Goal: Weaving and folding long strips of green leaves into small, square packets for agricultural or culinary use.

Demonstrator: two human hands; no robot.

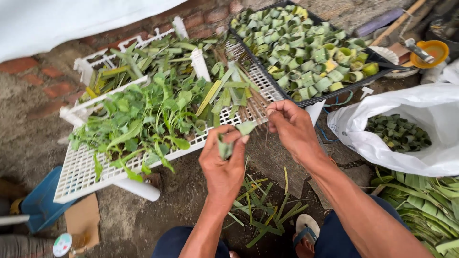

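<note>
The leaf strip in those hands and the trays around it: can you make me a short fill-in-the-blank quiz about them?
1. The left hand pinches a folded strip of green ____.
2. The finished leaf rings fill a tray whose colour is ____.
3. The leafy greens lie on a slatted rack that is ____ in colour.
4. More dark rings sit inside a white ____ beside the right hand.

Missing words: leaf; black; white; bag

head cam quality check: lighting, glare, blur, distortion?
Head view: soft, even daylight, no hard shadows; the white plastic bag is bright, near blown out, as is the white sheet at top left. Left hand, its folded leaf strip and right hand are sharp. Wide-angle bending shows on the white crate edges; the black tray stays readable.
</note>
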